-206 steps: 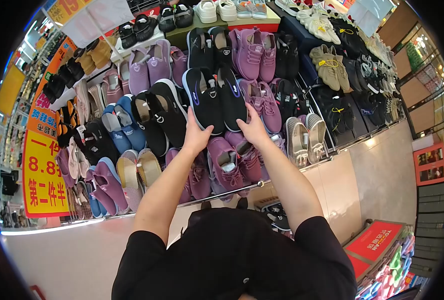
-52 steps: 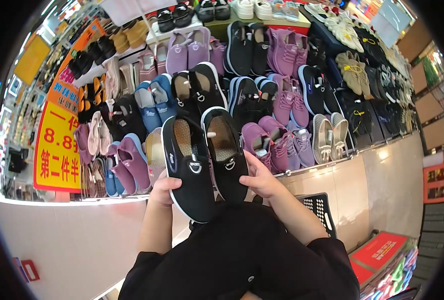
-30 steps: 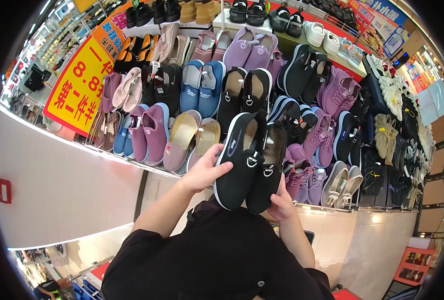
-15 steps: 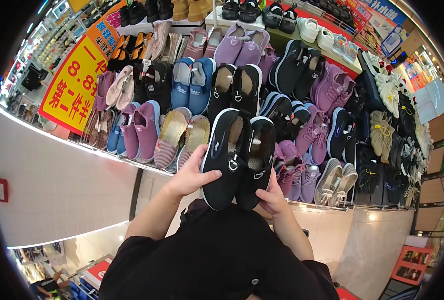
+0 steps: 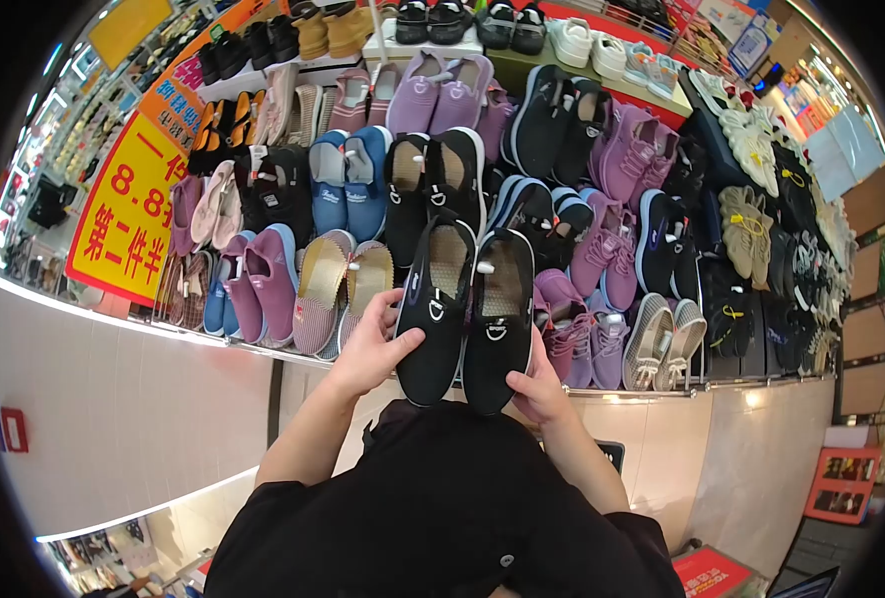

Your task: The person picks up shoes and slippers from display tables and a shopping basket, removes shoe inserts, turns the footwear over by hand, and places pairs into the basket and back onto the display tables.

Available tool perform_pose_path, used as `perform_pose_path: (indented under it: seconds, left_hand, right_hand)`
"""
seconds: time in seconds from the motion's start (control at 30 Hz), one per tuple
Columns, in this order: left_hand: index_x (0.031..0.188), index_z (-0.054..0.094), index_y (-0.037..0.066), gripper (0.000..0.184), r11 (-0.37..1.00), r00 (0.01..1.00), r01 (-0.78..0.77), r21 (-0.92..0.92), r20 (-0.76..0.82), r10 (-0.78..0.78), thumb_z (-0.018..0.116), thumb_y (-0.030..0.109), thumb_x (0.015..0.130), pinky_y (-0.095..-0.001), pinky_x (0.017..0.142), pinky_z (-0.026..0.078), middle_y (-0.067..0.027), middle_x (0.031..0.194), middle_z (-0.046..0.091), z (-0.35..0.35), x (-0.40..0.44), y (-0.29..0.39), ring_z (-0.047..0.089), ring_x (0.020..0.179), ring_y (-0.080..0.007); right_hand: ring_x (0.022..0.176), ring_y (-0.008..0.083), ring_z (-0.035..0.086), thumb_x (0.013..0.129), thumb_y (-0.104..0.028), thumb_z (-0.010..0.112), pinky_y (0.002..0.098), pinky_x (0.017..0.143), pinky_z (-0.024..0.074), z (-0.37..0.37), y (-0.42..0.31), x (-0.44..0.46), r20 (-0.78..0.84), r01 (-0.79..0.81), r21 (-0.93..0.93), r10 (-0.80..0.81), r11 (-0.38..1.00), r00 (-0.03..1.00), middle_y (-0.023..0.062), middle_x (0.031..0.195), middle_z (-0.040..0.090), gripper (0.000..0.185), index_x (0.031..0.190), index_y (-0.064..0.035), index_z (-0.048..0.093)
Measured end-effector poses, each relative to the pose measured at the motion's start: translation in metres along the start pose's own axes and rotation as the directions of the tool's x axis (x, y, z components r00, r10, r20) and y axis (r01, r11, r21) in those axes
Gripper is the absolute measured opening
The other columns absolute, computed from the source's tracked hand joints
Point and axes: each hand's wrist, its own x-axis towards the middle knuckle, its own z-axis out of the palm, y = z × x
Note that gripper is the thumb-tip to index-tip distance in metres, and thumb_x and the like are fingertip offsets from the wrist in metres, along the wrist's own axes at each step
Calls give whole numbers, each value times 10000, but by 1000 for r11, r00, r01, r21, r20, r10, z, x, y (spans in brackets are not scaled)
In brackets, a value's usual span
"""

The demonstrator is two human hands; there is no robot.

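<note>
Both hands [image 5: 449, 361] angled inward around black shoes [image 5: 434, 349].

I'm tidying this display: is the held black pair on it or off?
Off it: the left hand and right hand grip the black shoes, toes pointing toward the black shirt.

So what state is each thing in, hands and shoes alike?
Black fabric slip-on shoes: held up side by side, toes toward the wearer.
Left hand: gripping their left side.
Right hand: gripping their right side.
Blue fabric slip-ons: on display, unheld.
Grey checked fabric shoes: on display, laced.
</note>
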Motion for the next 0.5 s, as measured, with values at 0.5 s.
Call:
perform_pose_path:
  seconds: [0.5]
  left_hand:
    - [1469, 275, 31, 842, 741, 950, -300, 601, 114, 291, 748, 110, 777, -389, 1040, 389, -208, 1348, 442, 29, -2, 15, 482, 1229, -346]
  right_hand:
    - [1279, 193, 434, 775, -5, 702, 346, 1075, 342, -8, 3, -9, -124, 36, -289, -75, 957, 989, 103, 1404, 428, 942, 1518, -69, 125]
